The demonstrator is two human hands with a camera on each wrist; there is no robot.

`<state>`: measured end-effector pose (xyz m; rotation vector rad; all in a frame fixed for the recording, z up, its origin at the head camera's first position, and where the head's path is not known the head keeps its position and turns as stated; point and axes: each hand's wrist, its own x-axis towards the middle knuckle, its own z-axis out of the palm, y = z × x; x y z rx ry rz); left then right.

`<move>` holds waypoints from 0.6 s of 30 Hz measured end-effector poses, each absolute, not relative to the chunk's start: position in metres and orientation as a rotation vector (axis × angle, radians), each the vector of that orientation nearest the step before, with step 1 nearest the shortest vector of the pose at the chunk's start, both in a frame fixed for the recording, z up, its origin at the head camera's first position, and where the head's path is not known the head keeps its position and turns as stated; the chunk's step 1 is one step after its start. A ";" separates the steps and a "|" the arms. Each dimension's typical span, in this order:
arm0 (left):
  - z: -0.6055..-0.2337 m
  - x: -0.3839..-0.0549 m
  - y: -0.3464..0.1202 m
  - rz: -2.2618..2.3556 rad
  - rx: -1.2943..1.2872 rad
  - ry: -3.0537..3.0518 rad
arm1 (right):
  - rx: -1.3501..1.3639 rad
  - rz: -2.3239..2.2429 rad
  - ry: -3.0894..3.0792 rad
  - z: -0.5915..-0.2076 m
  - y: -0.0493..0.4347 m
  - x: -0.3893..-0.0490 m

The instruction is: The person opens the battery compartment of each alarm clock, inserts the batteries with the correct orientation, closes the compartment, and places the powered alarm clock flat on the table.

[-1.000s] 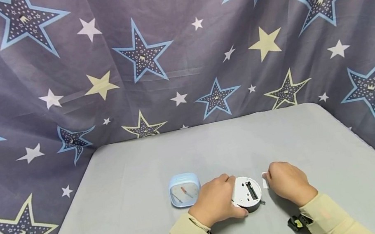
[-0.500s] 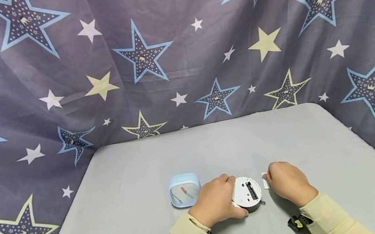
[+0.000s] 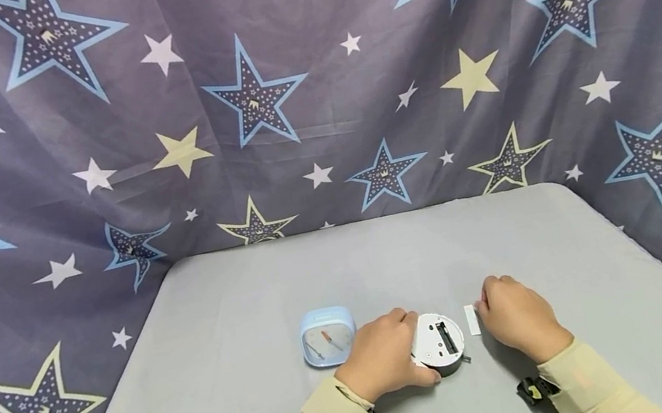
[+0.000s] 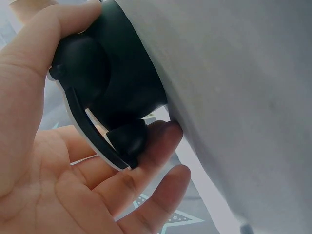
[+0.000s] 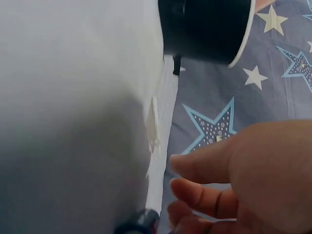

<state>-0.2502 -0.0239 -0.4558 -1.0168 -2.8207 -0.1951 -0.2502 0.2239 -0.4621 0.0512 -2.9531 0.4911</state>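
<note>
A round twin-bell alarm clock [image 3: 430, 342], black with a white back, lies back up on the table, its narrow dark battery slot facing upward. My left hand [image 3: 378, 354] grips it from the left; in the left wrist view the thumb is on its black side [image 4: 129, 63] and fingers reach round the far side. A small white battery cover [image 3: 472, 320] lies just right of the clock. Beside it is my right hand [image 3: 519, 316]; in the right wrist view thumb and loosely bent fingers hold nothing and stand apart from the cover [image 5: 153, 124].
A light blue square clock [image 3: 328, 336] lies face up left of my left hand. A dark cylindrical thing [image 5: 139, 222] shows low in the right wrist view. A star-patterned curtain [image 3: 311, 92] hangs behind the grey-covered table [image 3: 239, 289].
My right hand has let go of the white battery cover and shifted slightly right, so more of the cover shows. My left hand still holds the alarm clock in place.
</note>
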 end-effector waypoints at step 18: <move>-0.455 -0.249 -0.024 -0.197 -1.014 -2.830 | 0.076 0.457 -3.062 -0.457 0.240 -0.249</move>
